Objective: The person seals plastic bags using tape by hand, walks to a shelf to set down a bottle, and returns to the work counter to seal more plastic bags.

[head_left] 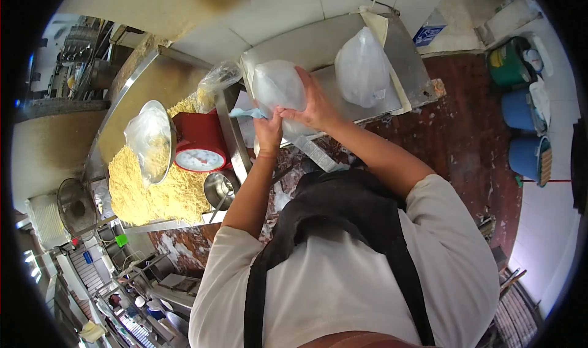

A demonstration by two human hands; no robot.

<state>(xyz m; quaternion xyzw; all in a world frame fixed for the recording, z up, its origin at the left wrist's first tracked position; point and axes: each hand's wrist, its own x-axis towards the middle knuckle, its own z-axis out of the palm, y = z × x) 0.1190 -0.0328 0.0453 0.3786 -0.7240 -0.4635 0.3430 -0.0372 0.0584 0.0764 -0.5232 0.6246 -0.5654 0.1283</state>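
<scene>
A puffed translucent plastic bag (277,84) rests at the left of a metal worktop. My right hand (313,105) curls along its right side, with the thumb at its near end. My left hand (268,130) is closed at the bag's near end, the two hands meeting there. A light blue strip (248,113) sticks out left from my left hand; its kind is unclear. Another filled plastic bag (362,69) stands to the right. What the bags contain is hard to make out.
On the left, yellow shreds like noodles (144,195) cover a metal-edged table. A red dial scale (201,141) stands there with a bagged pan (165,133) beside it. A metal bowl (220,189) sits at the corner. Blue buckets (523,158) line the right wall.
</scene>
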